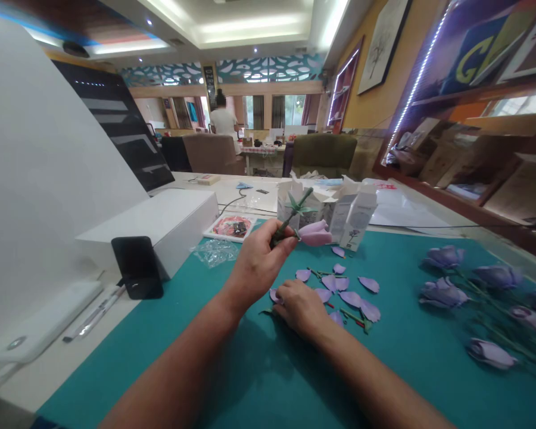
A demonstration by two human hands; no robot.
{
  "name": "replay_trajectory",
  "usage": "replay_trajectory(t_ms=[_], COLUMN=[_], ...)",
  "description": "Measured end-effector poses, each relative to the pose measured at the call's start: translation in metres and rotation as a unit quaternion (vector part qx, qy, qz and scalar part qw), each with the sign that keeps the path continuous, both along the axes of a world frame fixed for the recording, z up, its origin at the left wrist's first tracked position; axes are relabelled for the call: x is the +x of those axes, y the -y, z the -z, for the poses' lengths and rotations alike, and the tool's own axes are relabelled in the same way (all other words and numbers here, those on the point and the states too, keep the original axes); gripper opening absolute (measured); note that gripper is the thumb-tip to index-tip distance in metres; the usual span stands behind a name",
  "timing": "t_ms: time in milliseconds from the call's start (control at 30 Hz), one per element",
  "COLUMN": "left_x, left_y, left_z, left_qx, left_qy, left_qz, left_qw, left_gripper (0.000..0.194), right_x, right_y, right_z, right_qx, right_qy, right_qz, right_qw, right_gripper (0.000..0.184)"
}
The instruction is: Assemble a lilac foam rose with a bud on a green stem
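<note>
My left hand [258, 257] is closed around a green stem [290, 219] with a purple flower bud [315, 233] at the level of my fingers and a green star-shaped calyx higher up. It is held above a teal mat [232, 381]. My right hand [300, 307] rests on the mat, fingers curled down onto a loose purple petal [274, 295]. Several more loose purple petals [351, 297] and small green pieces lie just beyond that hand.
Finished purple flowers [442, 292] with stems lie at the right of the mat. White cartons [352, 217] stand behind the petals. A white box [161, 226], a black phone [137, 267], a pen and crumpled plastic wrap [214, 251] sit at left. A person stands far back.
</note>
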State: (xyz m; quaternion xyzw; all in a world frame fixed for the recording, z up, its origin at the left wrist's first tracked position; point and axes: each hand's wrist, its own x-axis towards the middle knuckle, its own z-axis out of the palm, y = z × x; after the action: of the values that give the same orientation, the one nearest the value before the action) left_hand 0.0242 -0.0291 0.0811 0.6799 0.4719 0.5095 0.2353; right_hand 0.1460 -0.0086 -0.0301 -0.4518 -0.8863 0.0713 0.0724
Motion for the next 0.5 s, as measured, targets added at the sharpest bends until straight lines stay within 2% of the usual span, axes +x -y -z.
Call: replay_trajectory(t_ms=[167, 333, 433, 500], left_x=[-0.001, -0.004, -0.004, -0.004], left_y=[0.0, -0.002, -0.002, -0.002], left_z=[0.0, 0.001, 0.001, 0.0], left_qx=[-0.006, -0.024, -0.035, -0.041], left_qy=[0.003, 0.016, 0.027, 0.033], left_qz=[0.026, 0.061, 0.076, 0.082], left_qw=[1.0, 0.998, 0.996, 0.995], left_gripper=[0.011, 0.012, 0.013, 0.013], right_x=[-0.005, 0.008, 0.011, 0.009], right_y=[-0.004, -0.009, -0.009, -0.009], right_z=[0.004, 0.003, 0.003, 0.004], right_qx=[0.017, 0.026, 0.021, 0.017], right_qy=[0.006, -0.015, -0.022, -0.022], right_qz=[0.009, -0.004, 0.012, 0.029], right_qw=[1.0, 1.0, 0.999, 0.999], right_gripper=[0.023, 0.02, 0.017, 0.022])
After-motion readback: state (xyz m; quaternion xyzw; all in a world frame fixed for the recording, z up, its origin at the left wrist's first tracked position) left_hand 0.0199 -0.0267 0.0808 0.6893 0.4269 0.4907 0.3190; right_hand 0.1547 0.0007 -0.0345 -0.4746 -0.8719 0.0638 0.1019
